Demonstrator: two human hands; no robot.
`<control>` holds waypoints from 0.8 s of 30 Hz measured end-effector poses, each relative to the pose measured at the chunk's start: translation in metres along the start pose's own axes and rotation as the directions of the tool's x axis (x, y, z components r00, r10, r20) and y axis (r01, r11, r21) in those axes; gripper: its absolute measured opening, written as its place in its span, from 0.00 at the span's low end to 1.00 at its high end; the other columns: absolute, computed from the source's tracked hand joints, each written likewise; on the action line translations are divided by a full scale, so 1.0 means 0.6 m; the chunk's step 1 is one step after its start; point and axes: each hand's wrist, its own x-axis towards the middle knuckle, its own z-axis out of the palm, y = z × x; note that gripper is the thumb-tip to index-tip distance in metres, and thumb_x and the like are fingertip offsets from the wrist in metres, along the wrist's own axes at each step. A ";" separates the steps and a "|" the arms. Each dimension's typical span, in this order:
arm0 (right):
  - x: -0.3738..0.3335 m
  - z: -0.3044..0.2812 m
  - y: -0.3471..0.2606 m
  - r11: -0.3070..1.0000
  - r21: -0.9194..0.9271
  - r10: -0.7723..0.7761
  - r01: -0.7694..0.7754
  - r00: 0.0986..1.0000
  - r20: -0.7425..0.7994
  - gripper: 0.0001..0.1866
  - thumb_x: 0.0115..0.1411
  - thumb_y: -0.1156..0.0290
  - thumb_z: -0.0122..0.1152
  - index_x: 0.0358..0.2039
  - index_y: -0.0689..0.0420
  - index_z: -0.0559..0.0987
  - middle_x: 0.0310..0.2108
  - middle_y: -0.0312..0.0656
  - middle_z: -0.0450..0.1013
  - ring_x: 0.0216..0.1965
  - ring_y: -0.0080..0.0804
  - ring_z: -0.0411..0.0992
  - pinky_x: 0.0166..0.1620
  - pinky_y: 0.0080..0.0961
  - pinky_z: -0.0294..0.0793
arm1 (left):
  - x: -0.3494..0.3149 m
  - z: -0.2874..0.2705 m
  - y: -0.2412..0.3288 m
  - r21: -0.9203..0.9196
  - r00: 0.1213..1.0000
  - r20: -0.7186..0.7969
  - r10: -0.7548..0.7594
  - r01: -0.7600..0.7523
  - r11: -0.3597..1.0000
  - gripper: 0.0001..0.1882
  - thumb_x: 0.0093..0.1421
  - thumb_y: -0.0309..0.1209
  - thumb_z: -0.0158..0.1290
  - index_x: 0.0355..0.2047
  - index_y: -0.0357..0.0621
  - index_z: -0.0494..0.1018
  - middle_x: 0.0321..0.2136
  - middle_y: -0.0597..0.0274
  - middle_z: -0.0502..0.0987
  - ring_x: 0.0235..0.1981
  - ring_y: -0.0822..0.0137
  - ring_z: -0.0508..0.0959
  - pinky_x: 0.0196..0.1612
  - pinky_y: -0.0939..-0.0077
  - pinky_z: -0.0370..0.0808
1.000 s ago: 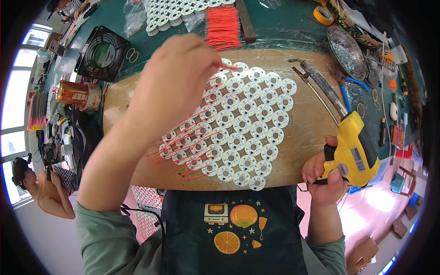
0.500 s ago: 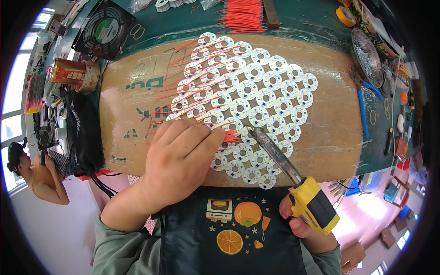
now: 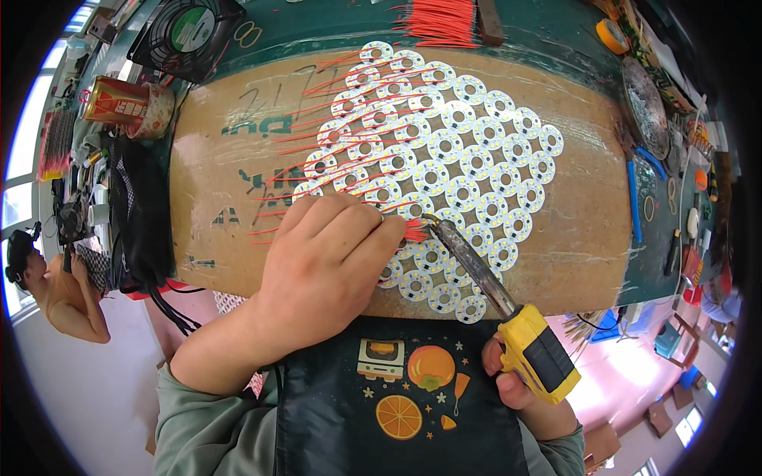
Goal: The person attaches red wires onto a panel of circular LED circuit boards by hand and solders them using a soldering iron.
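A bundle of short red wires (image 3: 416,231) is pinched in my left hand (image 3: 329,258), its ends poking out past the fingertips over the round white LED boards (image 3: 476,174). My right hand (image 3: 514,382) is wrapped around a yellow-and-black soldering iron (image 3: 540,353). The iron's tip meets the right edge of one board, close by the wire ends; whether it touches a wire is too small to tell. Boards lie in slanting rows, and those on the left have red wires (image 3: 305,149) stretching leftward from them. My left hand covers some boards at the lower left.
The boards lie on a brown cardboard sheet (image 3: 579,238) on a green table. Behind are a pile of red wires (image 3: 440,20) and a black fan (image 3: 186,36). A metal dish (image 3: 643,91) and orange tape (image 3: 611,36) are at right. Another person sits far left.
The soldering iron's tip has shifted left against the edge of a board. My left hand keeps its pinch on the wires. The whole view has shifted slightly.
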 end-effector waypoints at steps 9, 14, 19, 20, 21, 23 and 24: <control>0.001 0.002 0.004 1.000 0.006 -0.029 0.030 0.998 -0.049 0.11 0.56 0.65 0.69 0.24 0.52 0.76 0.21 0.37 0.71 0.22 0.40 0.72 0.25 0.33 0.70 | 0.001 0.004 -0.003 0.001 1.000 0.010 0.001 -0.001 1.000 0.16 0.51 0.26 0.58 0.43 0.44 0.77 0.36 0.64 0.74 0.41 0.62 0.76 0.46 0.65 0.71; -0.003 0.003 0.003 0.998 0.060 -0.002 0.005 0.999 -0.049 0.11 0.58 0.63 0.69 0.26 0.53 0.77 0.22 0.36 0.73 0.23 0.37 0.73 0.27 0.31 0.71 | 0.002 0.004 -0.003 0.008 1.000 0.011 0.002 -0.002 1.000 0.16 0.52 0.26 0.58 0.43 0.44 0.77 0.36 0.64 0.74 0.41 0.62 0.76 0.46 0.64 0.71; 0.008 0.007 -0.021 0.938 0.345 0.060 -0.035 0.996 -0.060 0.15 0.60 0.58 0.71 0.31 0.56 0.77 0.26 0.37 0.74 0.25 0.33 0.73 0.28 0.30 0.72 | 0.003 0.002 -0.001 0.005 1.000 0.026 -0.002 0.002 1.000 0.16 0.52 0.26 0.58 0.43 0.43 0.77 0.38 0.64 0.75 0.42 0.62 0.76 0.46 0.65 0.71; 0.006 0.010 -0.024 0.910 0.413 0.071 -0.036 0.995 -0.070 0.17 0.60 0.57 0.71 0.32 0.57 0.76 0.28 0.37 0.73 0.27 0.32 0.73 0.31 0.30 0.73 | 0.005 0.002 0.000 0.006 1.000 -0.005 -0.005 0.005 1.000 0.17 0.50 0.22 0.59 0.42 0.43 0.79 0.35 0.64 0.76 0.39 0.61 0.77 0.44 0.65 0.72; 0.005 0.013 -0.027 0.877 0.479 0.084 -0.036 0.993 -0.078 0.19 0.60 0.55 0.72 0.34 0.58 0.75 0.29 0.38 0.73 0.28 0.32 0.72 0.33 0.31 0.74 | 0.007 0.002 0.001 0.007 0.999 -0.036 -0.008 0.008 1.000 0.18 0.48 0.19 0.61 0.41 0.43 0.80 0.33 0.63 0.77 0.37 0.60 0.78 0.42 0.65 0.74; 0.016 0.019 -0.039 0.872 0.489 0.074 -0.029 0.995 -0.073 0.21 0.59 0.54 0.72 0.33 0.58 0.74 0.29 0.38 0.72 0.29 0.33 0.72 0.37 0.33 0.75 | 0.007 0.004 0.001 0.006 0.999 -0.045 -0.016 0.016 1.000 0.17 0.48 0.19 0.61 0.41 0.43 0.80 0.34 0.63 0.77 0.37 0.59 0.78 0.43 0.65 0.75; 0.023 0.021 -0.046 0.867 0.497 0.065 -0.022 0.996 -0.069 0.22 0.59 0.54 0.72 0.33 0.58 0.72 0.29 0.38 0.71 0.30 0.33 0.72 0.40 0.36 0.76 | 0.007 0.004 0.001 0.002 0.998 -0.055 -0.023 0.023 1.000 0.17 0.48 0.19 0.62 0.41 0.43 0.80 0.34 0.62 0.77 0.37 0.59 0.79 0.43 0.64 0.75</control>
